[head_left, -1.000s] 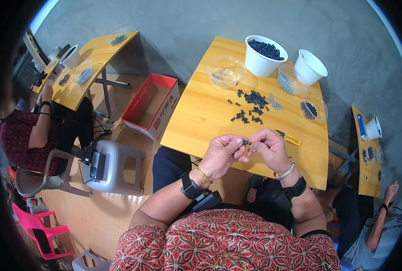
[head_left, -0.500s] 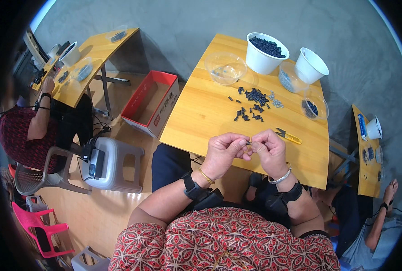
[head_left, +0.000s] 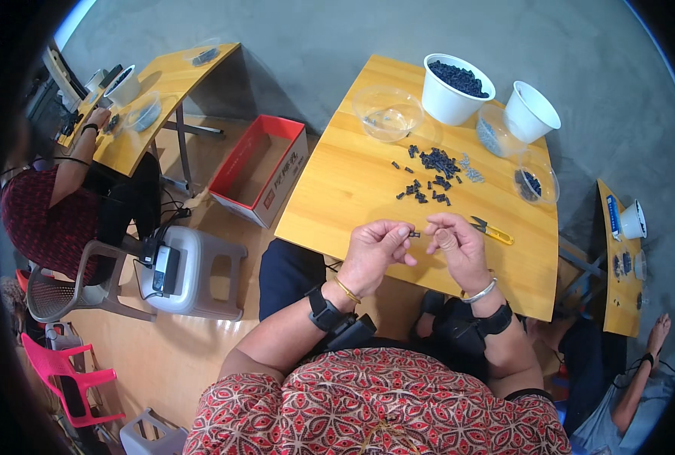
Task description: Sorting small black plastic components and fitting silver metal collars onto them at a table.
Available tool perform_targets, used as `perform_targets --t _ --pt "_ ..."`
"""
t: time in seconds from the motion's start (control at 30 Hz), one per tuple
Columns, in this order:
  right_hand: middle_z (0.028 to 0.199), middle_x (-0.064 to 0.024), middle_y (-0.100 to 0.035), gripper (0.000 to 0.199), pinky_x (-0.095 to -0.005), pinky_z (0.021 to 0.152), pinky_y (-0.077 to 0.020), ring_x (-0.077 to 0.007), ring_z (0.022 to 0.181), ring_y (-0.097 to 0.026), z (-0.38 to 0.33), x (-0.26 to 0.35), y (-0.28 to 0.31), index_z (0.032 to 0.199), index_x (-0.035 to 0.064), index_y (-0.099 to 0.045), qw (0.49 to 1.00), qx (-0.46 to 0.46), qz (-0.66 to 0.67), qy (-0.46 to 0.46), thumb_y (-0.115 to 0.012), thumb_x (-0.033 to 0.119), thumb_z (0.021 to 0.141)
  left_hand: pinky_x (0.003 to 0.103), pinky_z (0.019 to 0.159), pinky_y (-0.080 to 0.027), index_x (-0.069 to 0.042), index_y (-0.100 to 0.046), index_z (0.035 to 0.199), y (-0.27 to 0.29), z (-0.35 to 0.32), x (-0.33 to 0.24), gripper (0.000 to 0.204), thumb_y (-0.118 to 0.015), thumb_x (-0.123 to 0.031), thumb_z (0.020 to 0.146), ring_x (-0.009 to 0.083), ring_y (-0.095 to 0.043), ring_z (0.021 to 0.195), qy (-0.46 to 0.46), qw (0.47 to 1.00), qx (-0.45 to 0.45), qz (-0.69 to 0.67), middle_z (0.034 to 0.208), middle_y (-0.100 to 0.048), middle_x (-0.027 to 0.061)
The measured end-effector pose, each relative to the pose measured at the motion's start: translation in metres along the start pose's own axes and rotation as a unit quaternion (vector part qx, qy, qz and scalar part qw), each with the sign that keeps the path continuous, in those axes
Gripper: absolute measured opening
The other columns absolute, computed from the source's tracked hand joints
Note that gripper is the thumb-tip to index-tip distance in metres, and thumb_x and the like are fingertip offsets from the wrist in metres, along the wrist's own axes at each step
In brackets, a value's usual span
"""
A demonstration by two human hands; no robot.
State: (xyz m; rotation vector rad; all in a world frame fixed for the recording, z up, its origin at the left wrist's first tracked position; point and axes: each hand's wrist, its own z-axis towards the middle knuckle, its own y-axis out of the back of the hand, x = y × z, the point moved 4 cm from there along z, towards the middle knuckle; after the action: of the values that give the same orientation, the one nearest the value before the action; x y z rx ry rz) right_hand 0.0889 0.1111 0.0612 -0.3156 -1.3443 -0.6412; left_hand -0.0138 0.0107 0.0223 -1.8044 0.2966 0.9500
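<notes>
Over the near edge of the wooden table (head_left: 337, 216), my left hand (head_left: 375, 254) pinches a small black plastic piece (head_left: 415, 234) between thumb and forefinger. My right hand (head_left: 460, 249) is just to the right of it, apart from the piece. Its fingers are loosely bent and spread, with nothing visible in them. Beyond the hands lies a loose pile of similar black pieces (head_left: 438, 161), with several strays around it. Small silvery metal parts (head_left: 472, 169) lie beside that pile. Yellow-handled thread snips (head_left: 493, 231) rest to the right of my right hand.
At the back stand a white tub (head_left: 447, 106) full of black pieces and another white tub (head_left: 531, 114). Clear plastic bowls (head_left: 387, 133) sit around the pile. A red-rimmed carton (head_left: 258, 171) and a grey stool (head_left: 193, 273) stand left. Other people work at side tables.
My hands have moved apart: the right has drawn back from the small black piece, its fingers loosening. The piece stays in my left hand. The whole view has shifted slightly.
</notes>
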Motion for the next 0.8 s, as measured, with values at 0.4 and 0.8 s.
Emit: perform_targets --t 0.4,0.8 --pt "0.071 -0.0089 -0.053 0.009 -0.0261 0.052 -0.0425 -0.0186 0.059 -0.054 -0.004 0.011 -0.005 0.081 0.0008 -0.054 0.974 0.026 -0.201 0.097 -0.060 0.002 0.074 0.026 0.061 -0.052 0.002 -0.059 0.095 -0.007 0.001 0.001 0.014 -0.053 -0.006 0.085 0.0104 -0.054 0.064 0.019 0.999 0.042 -0.009 0.074 -0.057 0.0047" --pt "0.073 -0.0064 -0.052 0.006 -0.0353 0.067 -0.0394 -0.0252 0.073 -0.049 -0.014 -0.022 0.004 0.067 0.0042 -0.054 0.902 -0.023 -0.392 0.181 -0.058 0.002 0.063 0.035 0.062 -0.042 -0.004 -0.062 0.076 -0.018 0.017 0.008 0.011 -0.066 -0.002 0.065 0.0251 -0.054 0.064 -0.354 0.745 0.064 0.561 0.067 -0.058 0.0088"
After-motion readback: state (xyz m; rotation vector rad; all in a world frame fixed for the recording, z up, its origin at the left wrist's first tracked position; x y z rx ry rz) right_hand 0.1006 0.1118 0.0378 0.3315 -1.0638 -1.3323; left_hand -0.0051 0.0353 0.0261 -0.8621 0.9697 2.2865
